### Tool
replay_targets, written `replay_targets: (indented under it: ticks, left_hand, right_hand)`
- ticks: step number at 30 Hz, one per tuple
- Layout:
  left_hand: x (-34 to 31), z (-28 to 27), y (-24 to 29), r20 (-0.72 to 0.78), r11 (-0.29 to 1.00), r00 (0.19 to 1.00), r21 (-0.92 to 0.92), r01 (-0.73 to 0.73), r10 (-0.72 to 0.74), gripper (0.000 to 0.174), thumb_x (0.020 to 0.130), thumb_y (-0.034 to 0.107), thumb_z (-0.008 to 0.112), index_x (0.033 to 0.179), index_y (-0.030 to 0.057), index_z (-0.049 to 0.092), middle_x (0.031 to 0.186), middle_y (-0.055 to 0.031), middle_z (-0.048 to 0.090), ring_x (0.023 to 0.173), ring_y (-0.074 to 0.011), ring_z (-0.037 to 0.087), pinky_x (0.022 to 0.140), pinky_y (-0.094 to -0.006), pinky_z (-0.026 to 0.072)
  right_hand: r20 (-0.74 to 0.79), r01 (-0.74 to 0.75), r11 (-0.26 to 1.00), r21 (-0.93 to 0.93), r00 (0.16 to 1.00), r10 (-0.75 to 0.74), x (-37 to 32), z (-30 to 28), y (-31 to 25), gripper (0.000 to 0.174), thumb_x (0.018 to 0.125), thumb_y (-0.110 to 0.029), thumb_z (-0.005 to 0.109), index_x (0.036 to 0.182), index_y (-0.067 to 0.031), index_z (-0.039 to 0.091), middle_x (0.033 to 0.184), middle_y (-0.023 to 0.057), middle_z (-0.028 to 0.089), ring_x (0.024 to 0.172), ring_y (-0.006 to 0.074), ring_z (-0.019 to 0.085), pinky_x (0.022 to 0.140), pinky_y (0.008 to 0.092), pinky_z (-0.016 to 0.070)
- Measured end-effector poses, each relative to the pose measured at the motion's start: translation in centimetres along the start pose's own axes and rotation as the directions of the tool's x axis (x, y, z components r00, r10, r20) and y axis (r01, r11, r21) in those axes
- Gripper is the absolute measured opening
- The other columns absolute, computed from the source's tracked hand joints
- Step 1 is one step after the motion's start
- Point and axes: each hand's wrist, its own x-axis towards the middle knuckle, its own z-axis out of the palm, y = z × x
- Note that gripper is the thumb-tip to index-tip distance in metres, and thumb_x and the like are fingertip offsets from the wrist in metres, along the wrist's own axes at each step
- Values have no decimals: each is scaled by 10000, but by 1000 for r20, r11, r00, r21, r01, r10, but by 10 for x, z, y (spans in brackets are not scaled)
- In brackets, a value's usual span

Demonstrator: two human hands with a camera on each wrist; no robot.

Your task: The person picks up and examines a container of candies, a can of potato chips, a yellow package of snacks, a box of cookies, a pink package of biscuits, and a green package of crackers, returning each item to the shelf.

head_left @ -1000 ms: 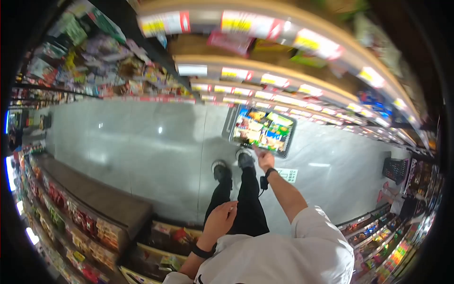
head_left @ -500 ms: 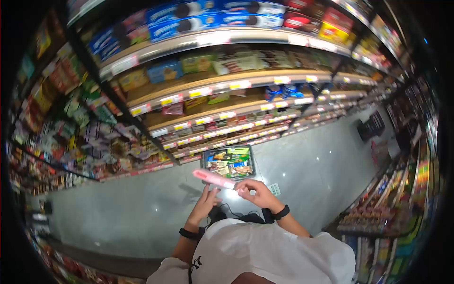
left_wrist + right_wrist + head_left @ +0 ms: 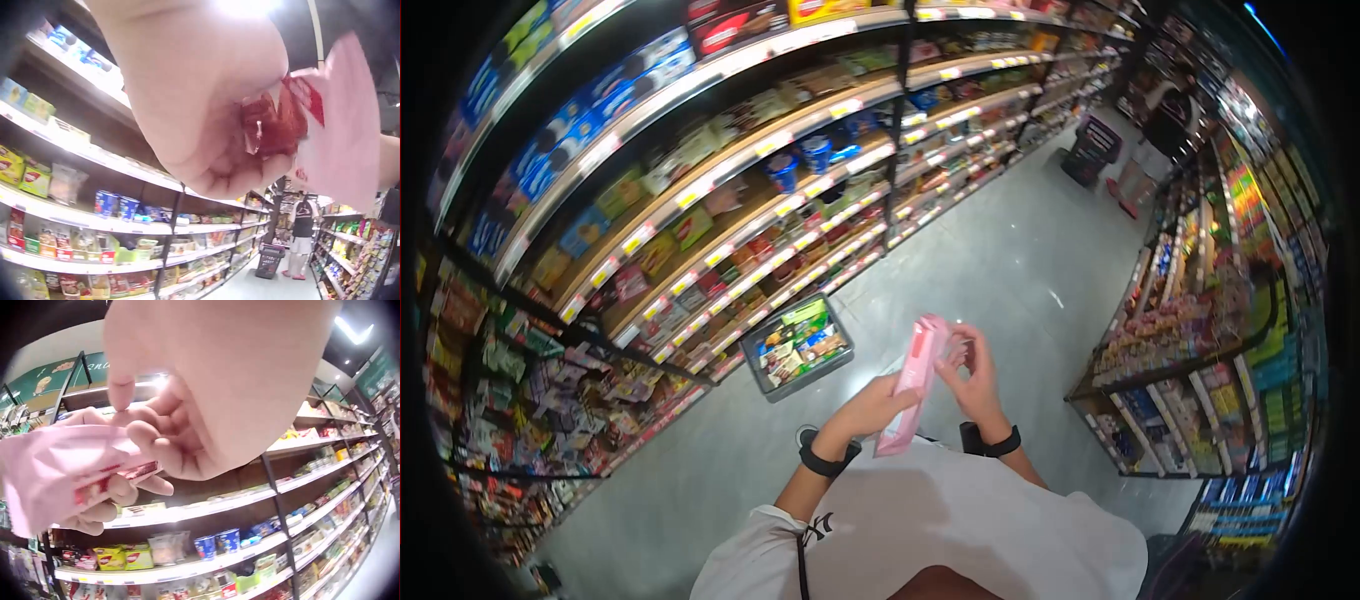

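A long, flat pink packet (image 3: 911, 385) with a red patch is up in front of the white shirt. Its lower part is gripped by my left hand (image 3: 868, 408), the thumb laid across the front. My right hand (image 3: 972, 378) has curled fingers at the packet's other edge and pinches it there. In the left wrist view, red shows on the pink packet (image 3: 347, 131) beside the palm of my left hand (image 3: 187, 94). The right wrist view has the pink packet (image 3: 56, 469) reaching left from the fingertips of my right hand (image 3: 206, 381).
On the floor by the shelves stands a grey basket (image 3: 847, 362) filled with packaged snacks. Long shelves (image 3: 745, 165) of packets run along the left. Another shelf unit (image 3: 1160, 390) is on the right. Down the aisle is a person (image 3: 1165, 125) near a dark basket (image 3: 1090, 150).
The pink packet came into view in my right hand, then swung upright as my left hand took hold of it. The view turned right along the aisle, away from the floor basket.
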Motion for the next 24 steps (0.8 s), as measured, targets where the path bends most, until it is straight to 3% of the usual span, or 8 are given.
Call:
replay_targets:
  ticks: [3, 6, 9, 12, 13, 17, 21, 24]
  left_hand:
    - [27, 36, 26, 244, 980, 951, 109, 168, -190, 531, 1046, 440, 585, 1200, -59, 678, 1004, -113, 721, 952, -197, 653, 860, -345, 523]
    - [51, 55, 37, 411, 955, 864, 183, 236, -292, 605, 1067, 458, 536, 1390, -52, 585, 1236, -179, 691, 1127, -253, 649, 1003, -351, 489]
    - [70, 73, 38, 281, 992, 958, 95, -82, 52, 698, 1090, 468, 471, 1579, -21, 379, 1535, -233, 505, 1369, -309, 538, 1170, -361, 371]
    - [102, 57, 39, 409, 991, 904, 86, 103, -129, 753, 1103, 454, 436, 1654, 4, 189, 1703, -234, 240, 1529, -323, 355, 1260, -370, 222]
    - [110, 54, 36, 367, 989, 929, 144, -10, -44, 699, 1108, 467, 422, 1626, 13, 307, 1548, -208, 483, 1371, -282, 536, 1182, -361, 355]
    - [152, 37, 57, 443, 981, 892, -120, 155, -87, 519, 1075, 321, 582, 1533, 90, 503, 1058, -7, 627, 945, -64, 586, 830, -251, 490]
    - [210, 56, 74, 268, 996, 963, -89, -17, 41, 500, 951, 82, 721, 1429, 61, 579, 918, 25, 633, 716, -46, 539, 650, -207, 434]
    - [261, 61, 83, 49, 965, 990, -238, -114, 129, 415, 993, 148, 718, 1361, 6, 587, 891, 13, 653, 756, -50, 599, 671, -218, 486]
  right_hand:
    - [-73, -25, 993, 112, 997, 33, 2, -56, -2, 377, 939, -75, 728, 1299, -4, 640, 1076, 27, 681, 900, 83, 602, 804, 249, 497]
    - [188, -274, 940, 203, 953, 237, -8, -107, 15, 358, 1001, -173, 687, 1309, 4, 636, 1107, 21, 671, 985, 84, 600, 869, 244, 473]
    - [50, -241, 958, 158, 971, 236, -12, -125, 36, 313, 1006, -137, 696, 1289, -7, 657, 1062, 9, 686, 955, 67, 614, 855, 240, 497]
    - [-175, -182, 968, 175, 961, 212, -19, -148, 45, 301, 1012, -158, 697, 1265, 1, 664, 1045, 16, 693, 917, 64, 620, 825, 234, 501]
    - [-242, -200, 963, 179, 940, 240, -21, -157, 47, 285, 1014, -168, 697, 1242, 0, 666, 1035, 16, 694, 904, 64, 622, 808, 232, 503]
    - [-388, -226, 957, 184, 878, 282, -9, -198, 60, 240, 1023, -199, 697, 1163, -7, 664, 990, 15, 702, 865, 64, 630, 752, 228, 510]
    - [-482, -209, 962, 178, 833, 271, 37, -215, 65, 228, 1030, -205, 690, 1148, -18, 636, 971, 31, 715, 808, 67, 627, 684, 230, 501]
    - [-506, -219, 949, 227, 806, 307, 86, -222, 54, 253, 1031, -206, 688, 1184, -16, 618, 990, 57, 729, 750, 66, 611, 640, 227, 474]
